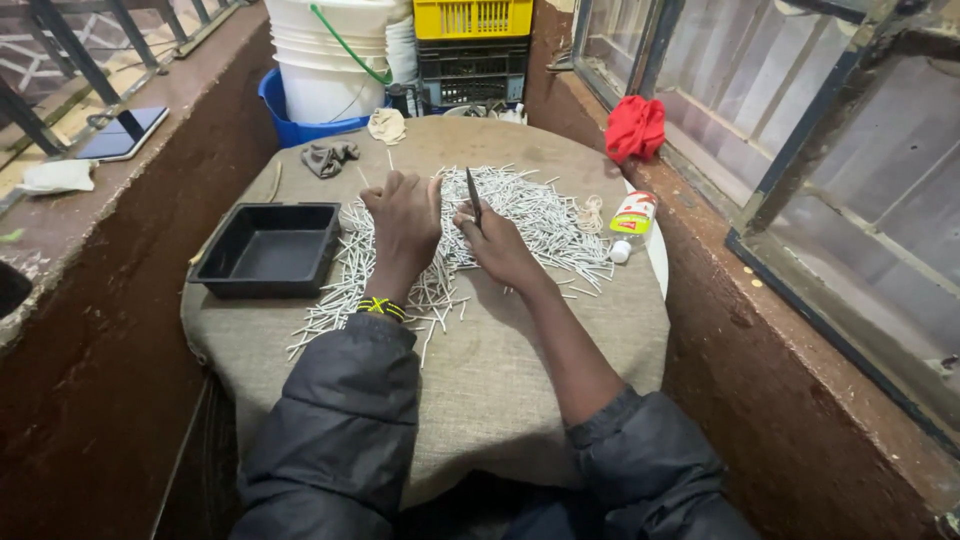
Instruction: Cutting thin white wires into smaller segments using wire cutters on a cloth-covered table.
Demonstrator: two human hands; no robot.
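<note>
Head view: left hand (405, 215) rests fingers curled on white sticks (540, 215) heaped mid-worktop (500, 370), perhaps gathering some; right hand (497, 243) pinches a dark tool (473, 195) upright; black tray (268, 248) just left, within reach

Under both hands lies a coarse, matt burlap cloth (500, 360), its weave rough and sandy-grey. Beneath the left hand (403, 222) spreads a heap of thin white sticks (540, 215), matt and paper-like, though their exact material cannot be told. The right hand (497, 243) pinches a slim dark tool (473, 196) with a faint sheen. Left of the left hand sits a black plastic tray (262, 250), smooth and slightly glossy. Right of the right hand lies a clear plastic bottle (630, 222) with a glossy label. Both sleeves are dark, smooth, puffy jacket fabric (340, 430). Beyond the hands stand glossy white plastic buckets (325, 60).
</note>
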